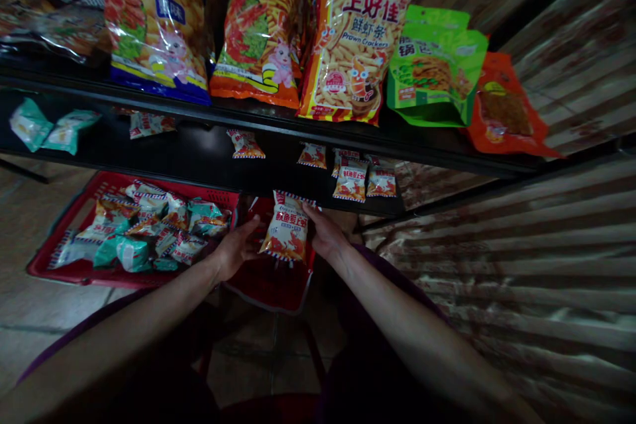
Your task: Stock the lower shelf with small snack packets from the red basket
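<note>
Here's the right hand (pixel 322 232), closed on the right edge of a small white-and-orange plastic snack packet with red lettering (pixel 286 228), holding it face up. Opposite, the left hand (pixel 237 246) is half open, fingers apart and pointing at the packet's left edge; whether they touch it, I can't tell. Directly beneath sits a red plastic basket (pixel 271 288), the packet over its opening. Just to the left, a second, wider red plastic basket (pixel 77 215) carries a heap of white-and-orange and teal packets (pixel 134 253). Beyond the hands, a low black shelf (pixel 199 146) bears more small packets, a cluster (pixel 350 180) toward its right end and two teal-and-white ones (pixel 69 127) at the left. Above, big bags line up: a yellow-and-red prawn cracker bag (pixel 352 46), a bright green pouch (pixel 434 76), an orange pouch (pixel 507 109).
</note>
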Action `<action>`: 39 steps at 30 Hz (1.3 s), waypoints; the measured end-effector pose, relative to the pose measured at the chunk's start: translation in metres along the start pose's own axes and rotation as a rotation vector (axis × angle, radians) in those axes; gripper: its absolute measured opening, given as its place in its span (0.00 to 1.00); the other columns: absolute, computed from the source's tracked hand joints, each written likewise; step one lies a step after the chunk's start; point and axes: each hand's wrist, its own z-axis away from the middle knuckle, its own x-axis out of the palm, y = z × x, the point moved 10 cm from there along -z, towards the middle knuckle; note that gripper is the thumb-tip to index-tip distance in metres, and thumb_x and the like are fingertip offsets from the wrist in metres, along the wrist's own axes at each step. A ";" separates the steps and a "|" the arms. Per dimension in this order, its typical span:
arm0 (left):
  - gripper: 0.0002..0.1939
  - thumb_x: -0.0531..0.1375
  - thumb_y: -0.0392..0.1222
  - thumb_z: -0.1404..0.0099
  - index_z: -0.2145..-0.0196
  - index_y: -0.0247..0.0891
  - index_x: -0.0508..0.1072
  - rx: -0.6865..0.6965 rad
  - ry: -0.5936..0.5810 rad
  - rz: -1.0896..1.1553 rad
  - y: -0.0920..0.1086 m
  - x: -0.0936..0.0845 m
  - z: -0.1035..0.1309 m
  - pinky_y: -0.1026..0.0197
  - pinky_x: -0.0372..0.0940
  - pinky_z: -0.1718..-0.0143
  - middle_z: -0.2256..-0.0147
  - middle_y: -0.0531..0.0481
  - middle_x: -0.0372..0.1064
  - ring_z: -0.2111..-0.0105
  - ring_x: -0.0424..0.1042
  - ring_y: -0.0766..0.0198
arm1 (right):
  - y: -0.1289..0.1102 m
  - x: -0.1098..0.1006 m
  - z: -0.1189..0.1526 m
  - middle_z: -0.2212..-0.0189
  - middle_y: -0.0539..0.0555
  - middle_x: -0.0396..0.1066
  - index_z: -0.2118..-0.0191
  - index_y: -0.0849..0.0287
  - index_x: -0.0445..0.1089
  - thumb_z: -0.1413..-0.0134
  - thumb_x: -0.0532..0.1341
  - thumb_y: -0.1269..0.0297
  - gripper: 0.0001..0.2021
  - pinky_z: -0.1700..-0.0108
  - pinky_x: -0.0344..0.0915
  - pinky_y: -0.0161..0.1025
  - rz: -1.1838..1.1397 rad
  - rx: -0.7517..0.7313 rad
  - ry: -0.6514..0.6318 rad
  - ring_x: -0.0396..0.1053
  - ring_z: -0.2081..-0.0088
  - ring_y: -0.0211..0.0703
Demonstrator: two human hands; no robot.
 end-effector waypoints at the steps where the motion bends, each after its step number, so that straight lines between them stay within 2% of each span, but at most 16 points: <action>1: 0.19 0.64 0.52 0.48 0.64 0.36 0.72 -0.023 -0.052 0.019 -0.006 0.005 0.002 0.53 0.70 0.63 0.64 0.45 0.73 0.66 0.73 0.58 | -0.003 -0.004 -0.003 0.63 0.51 0.77 0.65 0.54 0.71 0.60 0.67 0.51 0.16 0.52 0.66 0.48 0.013 -0.020 0.005 0.71 0.55 0.49; 3: 0.17 0.68 0.47 0.51 0.66 0.35 0.73 0.031 -0.115 0.036 -0.007 0.013 0.006 0.53 0.70 0.60 0.64 0.46 0.73 0.65 0.73 0.60 | -0.005 -0.009 -0.008 0.62 0.51 0.76 0.65 0.53 0.71 0.60 0.66 0.50 0.17 0.52 0.66 0.48 0.036 -0.036 0.006 0.70 0.53 0.50; 4: 0.16 0.69 0.45 0.52 0.68 0.34 0.73 0.081 -0.102 0.029 -0.006 0.012 0.007 0.55 0.70 0.60 0.66 0.48 0.73 0.66 0.73 0.61 | -0.005 -0.010 -0.009 0.62 0.52 0.76 0.64 0.53 0.70 0.60 0.66 0.50 0.17 0.52 0.66 0.48 0.035 -0.029 0.004 0.70 0.53 0.50; 9: 0.14 0.69 0.43 0.54 0.75 0.34 0.69 0.236 0.092 -0.041 0.002 -0.001 0.014 0.60 0.71 0.63 0.74 0.54 0.70 0.72 0.72 0.66 | 0.003 -0.015 -0.010 0.62 0.52 0.76 0.65 0.53 0.69 0.59 0.67 0.53 0.15 0.54 0.68 0.48 -0.063 0.052 0.050 0.71 0.54 0.50; 14: 0.14 0.67 0.42 0.53 0.73 0.36 0.67 0.237 0.127 -0.085 -0.002 -0.003 0.018 0.60 0.70 0.69 0.77 0.54 0.69 0.76 0.73 0.65 | 0.008 -0.019 -0.013 0.62 0.52 0.76 0.64 0.53 0.69 0.54 0.63 0.54 0.12 0.55 0.68 0.50 -0.049 0.081 0.081 0.71 0.55 0.51; 18: 0.15 0.66 0.46 0.53 0.74 0.37 0.64 0.255 0.123 -0.134 0.001 -0.006 0.017 0.62 0.68 0.74 0.79 0.56 0.68 0.78 0.72 0.65 | 0.005 -0.018 -0.013 0.62 0.52 0.76 0.60 0.53 0.69 0.53 0.63 0.55 0.13 0.55 0.68 0.49 -0.060 0.070 0.099 0.71 0.56 0.50; 21: 0.16 0.66 0.46 0.54 0.73 0.37 0.64 0.309 0.156 -0.136 0.011 -0.011 0.017 0.64 0.68 0.74 0.78 0.58 0.66 0.78 0.71 0.67 | 0.000 -0.008 -0.007 0.64 0.51 0.76 0.61 0.53 0.69 0.53 0.63 0.56 0.13 0.54 0.69 0.46 -0.092 0.075 0.067 0.72 0.56 0.47; 24: 0.16 0.65 0.46 0.53 0.72 0.36 0.64 0.342 0.169 -0.144 0.017 -0.014 0.016 0.64 0.69 0.73 0.77 0.58 0.66 0.78 0.72 0.68 | -0.005 0.020 0.005 0.65 0.52 0.76 0.61 0.55 0.70 0.52 0.63 0.54 0.14 0.54 0.69 0.46 -0.109 0.112 -0.116 0.72 0.56 0.47; 27: 0.16 0.64 0.46 0.51 0.71 0.37 0.62 0.350 0.174 -0.139 0.018 -0.016 0.012 0.63 0.69 0.76 0.78 0.58 0.66 0.79 0.72 0.66 | -0.009 0.039 0.018 0.65 0.50 0.75 0.60 0.53 0.68 0.57 0.67 0.58 0.16 0.55 0.70 0.44 -0.066 0.112 -0.252 0.73 0.58 0.45; 31: 0.14 0.63 0.44 0.49 0.70 0.38 0.61 0.356 0.196 -0.134 0.018 -0.020 0.007 0.65 0.65 0.82 0.80 0.59 0.65 0.83 0.69 0.67 | -0.003 0.041 0.025 0.65 0.46 0.75 0.57 0.49 0.64 0.64 0.71 0.66 0.25 0.62 0.72 0.41 0.003 0.143 -0.245 0.74 0.65 0.41; 34: 0.12 0.63 0.42 0.47 0.70 0.38 0.62 0.351 0.221 -0.114 0.021 -0.022 0.006 0.67 0.62 0.85 0.81 0.59 0.65 0.85 0.67 0.68 | -0.001 0.041 0.025 0.64 0.45 0.75 0.56 0.48 0.62 0.64 0.71 0.68 0.26 0.62 0.72 0.40 0.003 0.132 -0.231 0.74 0.65 0.40; 39: 0.05 0.61 0.36 0.42 0.71 0.34 0.66 0.250 0.140 0.173 0.015 -0.011 0.010 0.64 0.70 0.71 0.75 0.53 0.70 0.75 0.74 0.66 | -0.007 0.036 0.020 0.63 0.44 0.75 0.57 0.49 0.64 0.62 0.70 0.69 0.24 0.59 0.71 0.38 -0.042 0.066 -0.173 0.74 0.61 0.39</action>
